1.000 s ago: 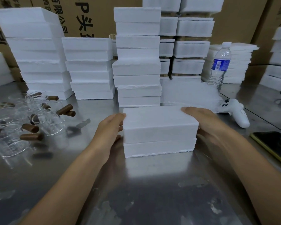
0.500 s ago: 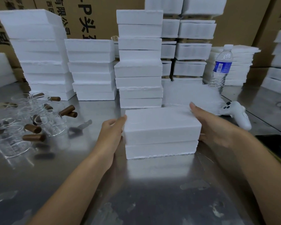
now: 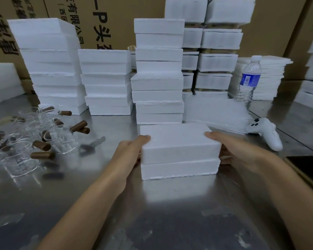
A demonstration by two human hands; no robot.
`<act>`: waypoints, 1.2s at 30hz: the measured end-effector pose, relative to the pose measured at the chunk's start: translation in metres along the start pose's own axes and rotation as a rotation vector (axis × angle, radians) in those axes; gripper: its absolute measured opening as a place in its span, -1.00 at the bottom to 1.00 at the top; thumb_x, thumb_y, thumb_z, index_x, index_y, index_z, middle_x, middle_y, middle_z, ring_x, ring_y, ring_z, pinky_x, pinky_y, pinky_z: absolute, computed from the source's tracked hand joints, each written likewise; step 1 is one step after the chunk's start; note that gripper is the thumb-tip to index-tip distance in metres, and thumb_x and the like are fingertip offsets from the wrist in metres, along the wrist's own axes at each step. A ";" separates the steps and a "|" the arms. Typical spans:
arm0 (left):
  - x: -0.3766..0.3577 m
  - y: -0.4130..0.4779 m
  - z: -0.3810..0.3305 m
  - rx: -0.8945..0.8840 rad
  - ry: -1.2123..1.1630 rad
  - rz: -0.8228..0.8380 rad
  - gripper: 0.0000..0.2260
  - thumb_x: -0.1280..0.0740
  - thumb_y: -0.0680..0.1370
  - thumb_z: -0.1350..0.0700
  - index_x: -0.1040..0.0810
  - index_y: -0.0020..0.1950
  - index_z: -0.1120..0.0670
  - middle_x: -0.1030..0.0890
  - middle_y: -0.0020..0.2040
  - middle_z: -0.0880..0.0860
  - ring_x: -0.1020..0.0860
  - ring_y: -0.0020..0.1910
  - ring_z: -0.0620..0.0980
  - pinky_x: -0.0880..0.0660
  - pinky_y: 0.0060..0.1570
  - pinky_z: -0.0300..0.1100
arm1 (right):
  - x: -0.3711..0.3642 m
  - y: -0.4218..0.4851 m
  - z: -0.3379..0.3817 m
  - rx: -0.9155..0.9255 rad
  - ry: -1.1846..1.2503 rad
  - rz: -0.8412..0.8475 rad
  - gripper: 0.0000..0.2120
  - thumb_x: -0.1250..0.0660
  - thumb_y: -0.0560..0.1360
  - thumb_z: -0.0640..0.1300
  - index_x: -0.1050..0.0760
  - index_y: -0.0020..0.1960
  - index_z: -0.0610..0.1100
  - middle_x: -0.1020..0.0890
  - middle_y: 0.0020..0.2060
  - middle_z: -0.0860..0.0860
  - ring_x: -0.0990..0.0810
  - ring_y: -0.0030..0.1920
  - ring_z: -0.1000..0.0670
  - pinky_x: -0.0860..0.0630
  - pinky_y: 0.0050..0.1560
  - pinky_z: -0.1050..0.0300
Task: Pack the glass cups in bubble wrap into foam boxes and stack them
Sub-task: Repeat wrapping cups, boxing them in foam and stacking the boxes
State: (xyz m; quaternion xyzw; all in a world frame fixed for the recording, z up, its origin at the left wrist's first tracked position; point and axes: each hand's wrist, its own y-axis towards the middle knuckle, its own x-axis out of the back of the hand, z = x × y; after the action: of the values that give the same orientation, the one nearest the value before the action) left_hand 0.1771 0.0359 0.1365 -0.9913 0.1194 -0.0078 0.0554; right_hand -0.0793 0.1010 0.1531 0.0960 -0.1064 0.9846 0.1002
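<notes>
L grip (image 3: 132, 150) & R grip (image 3: 232, 148) hold foam box (image 3: 179, 150) ends, white, closed, seam mid-height, on table (image 3: 170, 217)

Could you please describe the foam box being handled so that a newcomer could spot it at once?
On the steel table, in front of the tall foam stacks, one closed foam box sits alone nearest the camera. Unlike the stacked ones, it is gripped between the left hand and right hand.
</notes>
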 end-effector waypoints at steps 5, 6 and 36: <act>-0.004 -0.001 0.002 0.001 -0.018 -0.042 -0.43 -0.35 0.27 -0.24 -0.54 0.12 0.11 -0.66 0.05 0.12 -0.62 0.05 0.11 -0.47 0.22 0.05 | -0.005 0.003 -0.002 0.002 0.035 -0.066 -0.70 -0.44 0.24 0.22 -0.63 -0.28 -0.02 -0.65 -0.40 0.06 -0.59 -0.37 0.03 -0.47 -0.16 0.06; -0.004 -0.001 0.002 -0.005 -0.023 -0.045 -0.41 -0.33 0.24 -0.25 -0.54 0.12 0.09 -0.66 0.05 0.11 -0.62 0.04 0.10 -0.48 0.21 0.05 | -0.006 0.004 -0.002 -0.003 0.044 -0.069 -0.70 -0.44 0.23 0.21 -0.61 -0.26 -0.03 -0.65 -0.41 0.04 -0.58 -0.41 0.04 -0.47 -0.20 0.09; -0.016 0.025 0.008 -0.155 -0.305 0.011 -0.91 -0.23 0.58 0.27 -0.52 0.02 0.16 -0.60 -0.36 0.01 -0.53 -0.32 -0.01 -0.41 -0.35 -0.24 | -0.022 0.061 0.176 0.288 0.613 -0.198 -0.83 -0.40 0.39 0.06 -0.49 -0.09 0.04 -0.61 -0.23 0.02 -0.59 -0.12 -0.03 -0.52 -0.03 0.04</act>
State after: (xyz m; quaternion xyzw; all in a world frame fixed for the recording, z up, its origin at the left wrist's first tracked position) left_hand 0.1557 0.0161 0.1253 -0.9816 0.1154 0.1520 -0.0037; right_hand -0.0419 -0.0014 0.3059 -0.1812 0.0784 0.9580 0.2080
